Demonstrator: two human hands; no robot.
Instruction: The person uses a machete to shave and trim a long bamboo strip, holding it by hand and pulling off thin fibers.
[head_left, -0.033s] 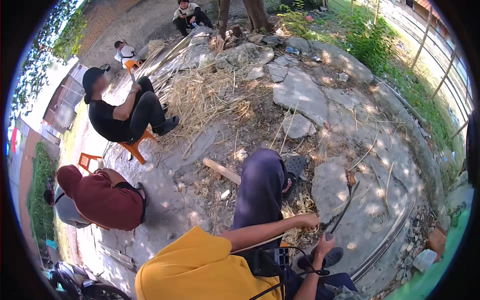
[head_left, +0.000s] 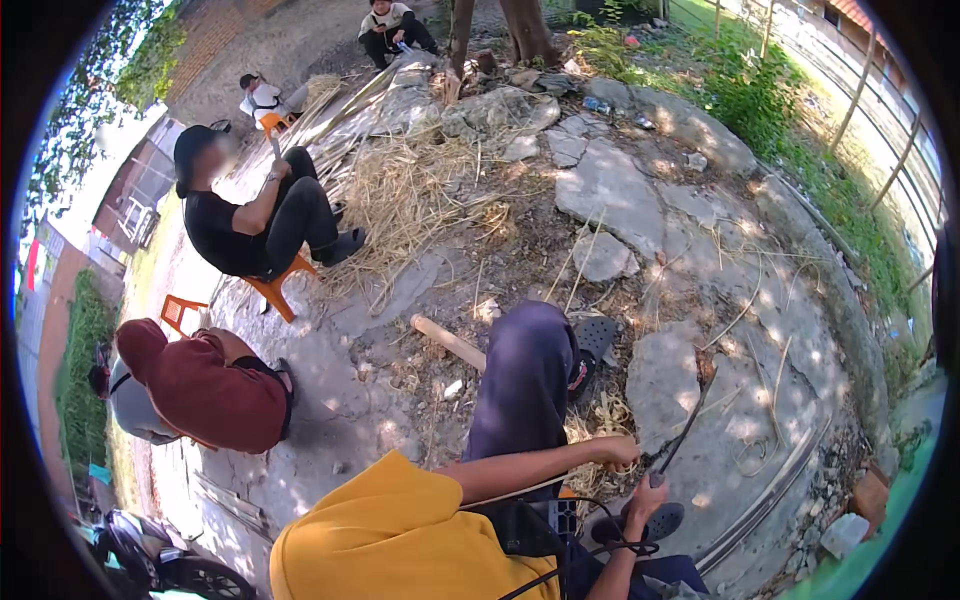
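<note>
My left hand (head_left: 617, 451) reaches across my lap and is closed on a bundle of pale dry plant strips (head_left: 598, 418) lying by my knee. Just below it, my right hand (head_left: 648, 496) grips the handle of a long, thin, dark blade (head_left: 686, 424) that points up and to the right over a flat stone slab (head_left: 665, 385). The blade's base meets the strips next to my left hand. My leg in dark purple trousers (head_left: 523, 380) stretches forward, with a black sandal (head_left: 594, 340) at its end.
A short wooden stick (head_left: 449, 342) lies left of my leg. A person in black sits on an orange stool (head_left: 272, 285); a person in maroon (head_left: 205, 390) crouches at my left. Dry straw pile (head_left: 410, 200), broken concrete slabs, metal rods (head_left: 770, 510), a motorbike (head_left: 150, 560).
</note>
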